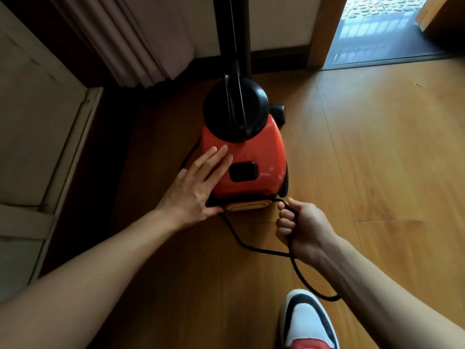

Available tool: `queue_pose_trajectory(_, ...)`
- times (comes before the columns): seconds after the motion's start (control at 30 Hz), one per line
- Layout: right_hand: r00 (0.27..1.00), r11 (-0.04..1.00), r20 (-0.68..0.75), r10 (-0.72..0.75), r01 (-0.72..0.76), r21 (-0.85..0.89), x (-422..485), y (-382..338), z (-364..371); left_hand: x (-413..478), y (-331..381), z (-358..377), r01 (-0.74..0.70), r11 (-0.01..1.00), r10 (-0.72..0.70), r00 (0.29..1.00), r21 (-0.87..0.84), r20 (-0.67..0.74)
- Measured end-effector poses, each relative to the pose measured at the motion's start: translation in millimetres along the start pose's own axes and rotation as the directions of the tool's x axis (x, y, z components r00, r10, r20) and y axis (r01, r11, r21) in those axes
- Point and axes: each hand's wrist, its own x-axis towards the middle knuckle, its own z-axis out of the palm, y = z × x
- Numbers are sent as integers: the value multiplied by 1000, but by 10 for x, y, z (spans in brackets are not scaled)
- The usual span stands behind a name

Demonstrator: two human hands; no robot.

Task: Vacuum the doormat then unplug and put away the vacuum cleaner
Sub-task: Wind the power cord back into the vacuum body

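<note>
Two holds here: our left hand (193, 182) rests flat on the red vacuum cleaner (247, 157) at 12 o'clock, and our right hand (302, 227) is fisted round its black cord (254, 249). Slack trailing to our shoe (305, 321) at 5 o'clock could, we judge, snag underfoot

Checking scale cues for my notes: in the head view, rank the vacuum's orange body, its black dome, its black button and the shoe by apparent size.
1. orange body
2. black dome and shoe look alike; the shoe is nearer the camera and cut off by the frame edge, so unranked
3. black button
</note>
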Motion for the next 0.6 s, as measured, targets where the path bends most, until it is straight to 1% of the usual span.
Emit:
queue_pose_trajectory(0.07, 999, 999, 48, -25, 23, 35, -63, 79, 69, -8, 34, -7, 18, 1000, -18, 1000, -15, 1)
queue_pose_trajectory(0.17, 990, 996, 118, -84, 84, 7, -108, 196, 155, -17, 57, -36, 38, 999, -38, 999, -31, 9)
queue_pose_trajectory(0.33, 946, 995, 309, -93, 100, -6, -86, 432, 292, 6, 26, -92, 33, 992, -31, 999, -123, 14)
queue_pose_trajectory(0.47, 931, 993, 344, -121, 113, 45, 27, 626, 358, 21, -22, -148, 55, 971, -40, 997, -232, 68)
queue_pose_trajectory(0.6, 925, 986, 345, -161, 164, 22, 135, 767, 441, 21, -80, -182, 28, 975, -8, 996, -219, 94)
